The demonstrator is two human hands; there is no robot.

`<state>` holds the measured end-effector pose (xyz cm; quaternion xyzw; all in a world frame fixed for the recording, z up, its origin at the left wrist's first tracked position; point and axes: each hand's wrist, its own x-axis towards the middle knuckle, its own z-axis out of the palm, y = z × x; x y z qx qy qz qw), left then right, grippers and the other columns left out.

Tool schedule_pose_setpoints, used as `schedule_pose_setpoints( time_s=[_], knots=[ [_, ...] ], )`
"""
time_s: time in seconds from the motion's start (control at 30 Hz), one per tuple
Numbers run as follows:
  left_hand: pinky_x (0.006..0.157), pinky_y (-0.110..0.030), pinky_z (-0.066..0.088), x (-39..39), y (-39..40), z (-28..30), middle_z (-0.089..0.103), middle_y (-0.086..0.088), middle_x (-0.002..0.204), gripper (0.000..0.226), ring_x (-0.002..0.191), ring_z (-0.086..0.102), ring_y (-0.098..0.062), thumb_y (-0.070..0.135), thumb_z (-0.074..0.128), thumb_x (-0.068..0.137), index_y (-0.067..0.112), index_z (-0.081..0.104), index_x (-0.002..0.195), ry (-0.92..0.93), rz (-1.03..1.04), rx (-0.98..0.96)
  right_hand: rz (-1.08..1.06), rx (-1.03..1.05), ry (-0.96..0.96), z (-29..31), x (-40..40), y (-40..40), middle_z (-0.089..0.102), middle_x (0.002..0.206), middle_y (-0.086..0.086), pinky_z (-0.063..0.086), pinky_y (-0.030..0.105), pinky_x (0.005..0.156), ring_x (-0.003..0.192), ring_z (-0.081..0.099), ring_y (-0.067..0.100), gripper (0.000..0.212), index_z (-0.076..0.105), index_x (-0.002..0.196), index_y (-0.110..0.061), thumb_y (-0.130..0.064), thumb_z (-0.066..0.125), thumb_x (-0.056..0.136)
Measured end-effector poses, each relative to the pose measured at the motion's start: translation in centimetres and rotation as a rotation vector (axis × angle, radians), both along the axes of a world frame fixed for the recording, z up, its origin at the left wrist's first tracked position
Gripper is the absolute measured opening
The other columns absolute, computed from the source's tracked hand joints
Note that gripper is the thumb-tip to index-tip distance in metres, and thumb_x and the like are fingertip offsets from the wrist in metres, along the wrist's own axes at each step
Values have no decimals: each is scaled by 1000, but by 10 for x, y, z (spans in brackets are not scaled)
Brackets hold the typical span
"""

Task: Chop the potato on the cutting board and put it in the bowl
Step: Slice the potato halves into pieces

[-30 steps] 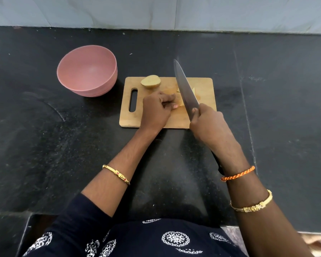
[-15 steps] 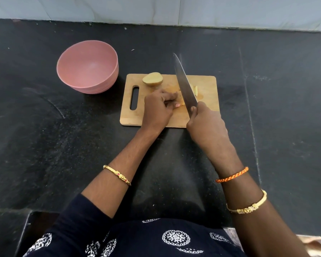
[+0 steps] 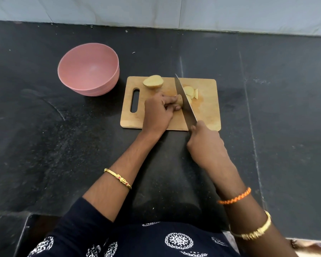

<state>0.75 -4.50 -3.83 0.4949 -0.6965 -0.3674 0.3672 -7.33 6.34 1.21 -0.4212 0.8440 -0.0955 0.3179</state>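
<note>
Left hand (image 3: 158,112) pinches the firm, slippery potato piece (image 3: 180,102); right hand (image 3: 205,143) grips the knife (image 3: 185,102) handle.

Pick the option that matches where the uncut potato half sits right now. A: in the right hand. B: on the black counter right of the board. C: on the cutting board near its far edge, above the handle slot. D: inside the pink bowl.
C: the potato half lies on the cutting board at its far edge, just beyond the handle slot; the pink bowl holds nothing, and the right hand grips the knife.
</note>
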Motion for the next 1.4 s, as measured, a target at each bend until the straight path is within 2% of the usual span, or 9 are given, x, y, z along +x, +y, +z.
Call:
schedule_pose_setpoints(
  time_s=[0.13, 0.2, 0.27, 0.43, 0.6, 0.87, 1.1, 1.23, 1.4],
  knots=[
    [79, -13, 51, 2, -2, 1, 69, -2, 89, 24, 83, 63, -7, 6, 73, 78, 5, 70, 101, 4, -26, 14, -55, -71, -47, 8, -8, 17, 54, 89, 13, 48, 42, 76, 84, 56, 35, 22, 42, 92, -16, -33, 31, 101],
    [77, -8, 48, 2, -1, 2, 67, 1, 90, 25, 81, 61, -2, 5, 73, 78, 5, 70, 102, 9, -38, 21, -89, -150, -42, 11, -10, 13, 53, 83, 9, 47, 41, 74, 82, 56, 34, 23, 42, 89, -16, -33, 31, 101],
    [76, -5, 47, 2, -1, 2, 65, 5, 89, 25, 79, 59, 2, 6, 73, 77, 4, 70, 102, 9, -38, 21, -73, -182, -44, 12, -9, 4, 49, 78, 4, 48, 41, 73, 82, 56, 31, 23, 43, 91, -17, -34, 32, 102],
    [74, -4, 46, 1, -1, 1, 67, 3, 88, 26, 76, 58, 3, 6, 75, 75, 4, 71, 101, 10, -30, 19, -26, -176, -52, 13, -7, -13, 52, 87, 3, 48, 36, 70, 73, 54, 15, 20, 46, 102, -17, -32, 33, 103],
    [75, -4, 46, 3, -2, 0, 67, 3, 89, 27, 79, 60, 1, 5, 76, 74, 4, 71, 101, 33, -30, 27, -21, -164, -12, 10, -6, -15, 58, 93, 8, 52, 41, 77, 82, 58, 22, 26, 49, 111, -14, -32, 33, 103],
    [75, -4, 45, 4, -3, 0, 67, 1, 90, 27, 78, 58, 3, 5, 75, 75, 3, 70, 102, 41, -55, 35, -8, -149, 19, 7, -7, -22, 59, 94, 10, 52, 47, 80, 86, 59, 27, 25, 48, 109, -15, -33, 32, 102],
    [79, -5, 45, 6, -5, 0, 70, -5, 96, 26, 84, 60, -3, 4, 72, 78, 3, 70, 103, 18, -65, 12, 11, -138, 21, 9, -5, -34, 53, 93, 9, 46, 37, 70, 83, 55, 24, 19, 48, 113, -12, -24, 37, 102],
    [79, -4, 46, 5, -3, 0, 69, -5, 95, 23, 83, 60, -2, 4, 70, 80, 2, 70, 102, 17, -70, -31, 1, -102, 4, 2, -3, -45, 55, 103, 12, 49, 40, 79, 96, 57, 29, 25, 49, 118, -12, -24, 37, 101],
    [77, -4, 46, 4, 0, -3, 69, -3, 91, 20, 79, 60, -1, 1, 69, 80, 0, 71, 99, 59, -23, -25, -15, -55, 16, -5, 4, -38, 57, 104, 13, 52, 44, 83, 96, 60, 31, 22, 48, 117, -13, -24, 38, 101]
  ],
)
